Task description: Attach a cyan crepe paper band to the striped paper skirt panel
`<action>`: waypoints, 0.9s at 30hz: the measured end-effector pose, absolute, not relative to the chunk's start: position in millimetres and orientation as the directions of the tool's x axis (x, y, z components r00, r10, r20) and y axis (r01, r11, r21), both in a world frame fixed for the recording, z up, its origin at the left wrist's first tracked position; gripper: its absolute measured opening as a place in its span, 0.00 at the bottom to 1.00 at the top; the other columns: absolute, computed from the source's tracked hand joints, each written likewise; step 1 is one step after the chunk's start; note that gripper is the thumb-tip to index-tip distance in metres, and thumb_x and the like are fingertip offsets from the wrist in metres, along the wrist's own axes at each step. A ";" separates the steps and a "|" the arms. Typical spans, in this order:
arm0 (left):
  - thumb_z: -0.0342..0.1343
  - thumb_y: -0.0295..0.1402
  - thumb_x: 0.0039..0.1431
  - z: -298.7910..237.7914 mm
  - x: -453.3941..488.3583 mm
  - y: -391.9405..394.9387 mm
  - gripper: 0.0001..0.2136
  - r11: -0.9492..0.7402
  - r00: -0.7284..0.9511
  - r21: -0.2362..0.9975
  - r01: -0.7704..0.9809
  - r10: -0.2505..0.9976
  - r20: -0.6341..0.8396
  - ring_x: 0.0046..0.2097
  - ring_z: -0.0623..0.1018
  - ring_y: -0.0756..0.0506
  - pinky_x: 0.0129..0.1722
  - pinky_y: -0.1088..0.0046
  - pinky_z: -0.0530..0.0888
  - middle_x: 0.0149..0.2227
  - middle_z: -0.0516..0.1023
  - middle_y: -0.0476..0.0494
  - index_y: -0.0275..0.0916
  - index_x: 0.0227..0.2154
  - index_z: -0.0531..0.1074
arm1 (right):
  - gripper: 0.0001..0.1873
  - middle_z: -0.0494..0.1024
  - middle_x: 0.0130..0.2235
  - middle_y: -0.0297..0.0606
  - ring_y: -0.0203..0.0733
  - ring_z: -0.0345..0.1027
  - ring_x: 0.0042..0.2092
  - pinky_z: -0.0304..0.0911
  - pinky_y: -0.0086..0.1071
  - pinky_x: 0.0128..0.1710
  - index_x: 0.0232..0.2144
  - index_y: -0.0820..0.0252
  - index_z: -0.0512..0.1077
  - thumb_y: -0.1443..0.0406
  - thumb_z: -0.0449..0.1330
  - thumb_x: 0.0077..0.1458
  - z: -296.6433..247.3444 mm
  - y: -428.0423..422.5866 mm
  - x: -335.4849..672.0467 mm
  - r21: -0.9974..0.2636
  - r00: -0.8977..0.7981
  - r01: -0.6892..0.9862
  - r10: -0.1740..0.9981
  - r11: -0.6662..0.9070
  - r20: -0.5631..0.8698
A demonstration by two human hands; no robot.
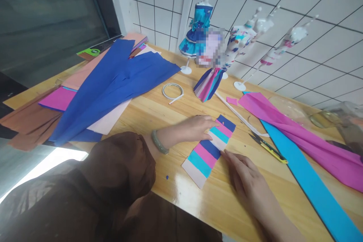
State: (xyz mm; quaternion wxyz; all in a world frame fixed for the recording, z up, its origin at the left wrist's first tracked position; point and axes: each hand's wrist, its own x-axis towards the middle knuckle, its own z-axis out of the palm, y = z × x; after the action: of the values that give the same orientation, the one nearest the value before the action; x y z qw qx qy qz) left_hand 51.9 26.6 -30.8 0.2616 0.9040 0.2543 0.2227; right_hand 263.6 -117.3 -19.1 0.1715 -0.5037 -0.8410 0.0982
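Steadying a striped strip (210, 149) at its two sides

The strip lies flat on the bench (147, 116), slanting between both hands. The left hand (197, 127) rests on its far part, with thumb and forefinger a little apart and not closed around anything; I think this light pressure is to prevent sliding. The right hand (245, 169) has its fingers near together at the opposite edge, seemingly for aligning it; whether they pinch, I cannot tell. The cutter (273, 153) lies beyond the right hand, probably to be within reach. The blue sheet (113, 83) and the pink sheet (283, 128) lie to either side, perhaps so that they do not disturb.
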 end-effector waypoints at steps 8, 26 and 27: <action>0.52 0.29 0.55 -25.0 48.6 27.7 0.18 -0.615 0.718 0.718 0.324 0.655 0.237 0.38 0.71 0.51 0.43 0.73 0.69 0.38 0.72 0.45 0.34 0.50 0.67 | 0.22 0.72 0.52 0.44 0.42 0.66 0.53 0.64 0.42 0.52 0.56 0.54 0.57 0.63 0.51 0.59 -16.0 -115.0 248.1 -0.684 -0.138 0.711 0.986 0.162 0.090; 0.49 0.25 0.53 -24.9 46.4 30.4 0.14 -0.531 0.708 0.806 0.263 0.673 0.212 0.31 0.70 0.52 0.32 0.77 0.67 0.30 0.73 0.49 0.36 0.42 0.73 | 0.16 0.77 0.38 0.46 0.50 0.69 0.39 0.65 0.44 0.36 0.49 0.69 0.66 0.71 0.53 0.58 4.2 -156.9 180.1 -0.027 -0.625 0.735 0.693 0.677 0.360; 0.49 0.25 0.53 -25.2 46.4 30.3 0.14 -0.533 0.703 0.805 0.261 0.676 0.220 0.32 0.71 0.52 0.33 0.77 0.67 0.30 0.74 0.49 0.36 0.42 0.73 | 0.16 0.77 0.37 0.46 0.50 0.69 0.38 0.65 0.43 0.35 0.49 0.70 0.66 0.73 0.50 0.58 4.1 -155.9 177.1 0.012 -0.651 0.721 0.672 0.693 0.352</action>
State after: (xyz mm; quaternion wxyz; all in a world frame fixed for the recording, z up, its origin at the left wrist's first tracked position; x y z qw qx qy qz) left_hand 46.4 30.3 -25.2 0.3933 0.8349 0.2805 0.2638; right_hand 177.1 -155.9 4.1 0.1620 -0.3847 -0.9056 -0.0756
